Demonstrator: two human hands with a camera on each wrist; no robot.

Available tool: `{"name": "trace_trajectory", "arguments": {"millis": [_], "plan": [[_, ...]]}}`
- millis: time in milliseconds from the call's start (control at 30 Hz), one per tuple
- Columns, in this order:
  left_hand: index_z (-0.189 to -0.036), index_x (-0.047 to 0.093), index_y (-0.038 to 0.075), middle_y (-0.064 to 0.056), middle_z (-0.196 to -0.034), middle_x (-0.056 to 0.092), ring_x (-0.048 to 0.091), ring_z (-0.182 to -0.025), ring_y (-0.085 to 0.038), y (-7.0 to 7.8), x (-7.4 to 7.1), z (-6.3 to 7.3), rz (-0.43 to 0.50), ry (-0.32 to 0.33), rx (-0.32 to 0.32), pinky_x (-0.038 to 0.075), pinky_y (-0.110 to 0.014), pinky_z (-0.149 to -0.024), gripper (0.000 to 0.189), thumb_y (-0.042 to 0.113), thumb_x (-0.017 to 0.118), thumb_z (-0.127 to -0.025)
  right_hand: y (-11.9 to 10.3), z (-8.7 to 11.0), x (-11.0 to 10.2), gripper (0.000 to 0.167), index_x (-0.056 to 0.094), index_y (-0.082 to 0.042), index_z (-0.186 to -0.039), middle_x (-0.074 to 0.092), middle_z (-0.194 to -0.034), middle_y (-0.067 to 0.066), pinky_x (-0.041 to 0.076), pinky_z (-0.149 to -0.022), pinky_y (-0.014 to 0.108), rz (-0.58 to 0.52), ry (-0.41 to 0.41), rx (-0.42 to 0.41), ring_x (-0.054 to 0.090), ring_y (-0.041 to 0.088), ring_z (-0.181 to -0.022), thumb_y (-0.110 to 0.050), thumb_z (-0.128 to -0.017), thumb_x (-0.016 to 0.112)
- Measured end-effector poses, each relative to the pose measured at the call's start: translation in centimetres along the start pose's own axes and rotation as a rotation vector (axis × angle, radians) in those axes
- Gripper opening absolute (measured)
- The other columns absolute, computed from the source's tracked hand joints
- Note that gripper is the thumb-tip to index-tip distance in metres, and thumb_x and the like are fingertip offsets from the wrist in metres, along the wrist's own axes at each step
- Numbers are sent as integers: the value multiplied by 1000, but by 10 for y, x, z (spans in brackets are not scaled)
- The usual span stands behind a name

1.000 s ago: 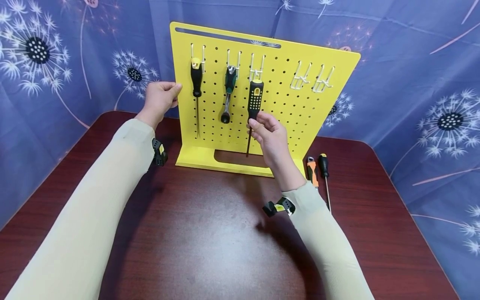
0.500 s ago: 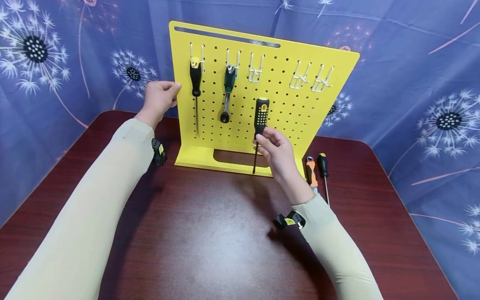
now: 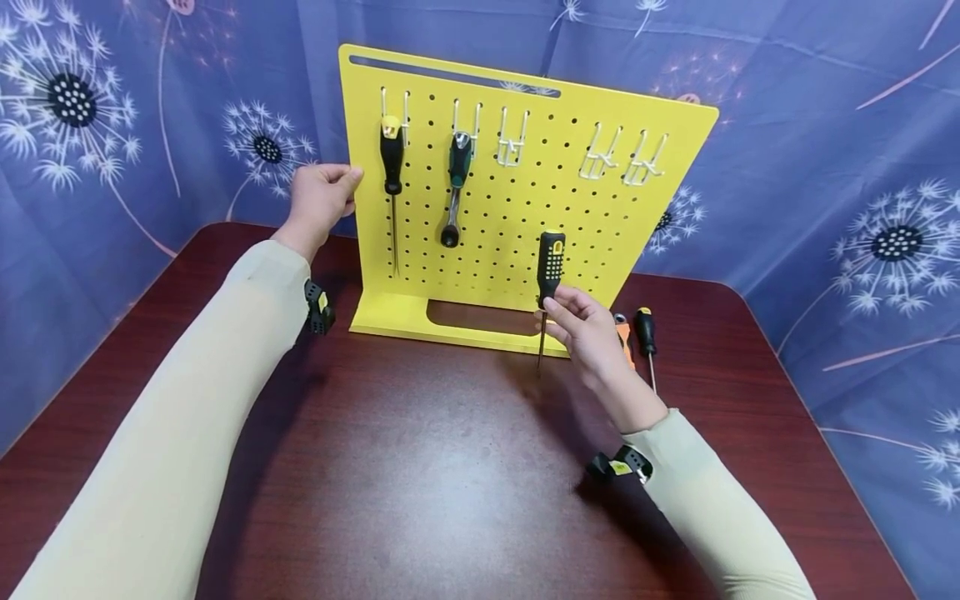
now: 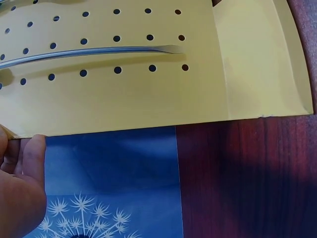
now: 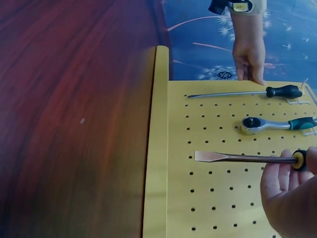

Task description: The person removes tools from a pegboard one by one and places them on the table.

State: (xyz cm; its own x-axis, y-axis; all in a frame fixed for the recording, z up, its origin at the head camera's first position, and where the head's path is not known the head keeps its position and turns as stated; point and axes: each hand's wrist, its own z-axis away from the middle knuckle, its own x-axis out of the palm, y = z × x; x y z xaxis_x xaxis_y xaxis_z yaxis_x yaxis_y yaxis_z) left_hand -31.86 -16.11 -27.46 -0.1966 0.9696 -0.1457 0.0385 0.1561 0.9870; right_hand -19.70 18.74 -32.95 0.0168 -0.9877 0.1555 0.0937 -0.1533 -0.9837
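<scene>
My right hand (image 3: 588, 333) pinches a flat-tip screwdriver (image 3: 551, 265) where its black and yellow handle meets the shaft. It is held upright, tip down, in front of the lower right of a yellow pegboard (image 3: 510, 275). The flat blade shows in the right wrist view (image 5: 213, 156). At the board's left edge, my left hand (image 3: 318, 200) pinches the edge between thumb and fingers. On the board hang another screwdriver (image 3: 392, 158) with a black and yellow handle and a green and black ratchet wrench (image 3: 460, 162).
White double hooks (image 3: 512, 150) on the pegboard hold nothing, two more of them at upper right. Right of the board's base, an orange-handled tool (image 3: 624, 337) and another screwdriver (image 3: 646, 333) lie on the dark red table (image 3: 420, 467). A blue patterned cloth (image 3: 847, 125) hangs behind.
The right hand has carried the screwdriver down and to the right, away from the middle hook, which now hangs bare. The left hand keeps its place on the board's edge.
</scene>
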Motion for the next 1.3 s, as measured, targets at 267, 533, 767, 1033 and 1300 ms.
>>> {"name": "trace_trajectory", "arguments": {"millis": [267,533,767,1033,1300], "plan": [[-65,62,18,8,-68,43,42,-69,-8,-2,-1,-2,13,-6,4,46,-15,-62,38,24,63,-102,-6,6,-25,13,59,-21,-101,61,-89,-13,58,-80,16,74,17,89,67,-1,-84,-9,-106,55],[-66,63,19,6,-74,43,43,-72,-8,-1,-3,-2,17,-13,-14,46,-14,-62,37,25,63,-102,-14,10,-64,22,64,-24,-89,63,-86,-13,56,-81,18,-61,56,198,65,1,-80,-11,-105,56],[-65,61,16,7,-63,41,39,-62,-8,2,-1,-3,37,-28,2,41,-16,-58,38,23,63,-102,-20,7,-111,16,64,-21,-92,71,-84,-7,56,-76,23,-177,39,288,68,6,-78,-12,-104,57],[-62,59,15,7,-59,39,37,-57,-7,1,0,-3,48,-28,-4,40,-16,-56,41,22,63,-103,-25,3,-141,19,70,-21,-91,74,-83,-7,55,-74,25,-165,18,305,70,7,-78,-12,-104,58],[-59,56,16,7,-60,39,39,-64,-8,-1,-1,-2,30,-25,-6,43,-16,-59,45,23,62,-103,-21,3,-161,16,64,-24,-91,72,-78,-8,55,-69,22,-29,63,371,68,4,-72,-14,-103,61]]}}
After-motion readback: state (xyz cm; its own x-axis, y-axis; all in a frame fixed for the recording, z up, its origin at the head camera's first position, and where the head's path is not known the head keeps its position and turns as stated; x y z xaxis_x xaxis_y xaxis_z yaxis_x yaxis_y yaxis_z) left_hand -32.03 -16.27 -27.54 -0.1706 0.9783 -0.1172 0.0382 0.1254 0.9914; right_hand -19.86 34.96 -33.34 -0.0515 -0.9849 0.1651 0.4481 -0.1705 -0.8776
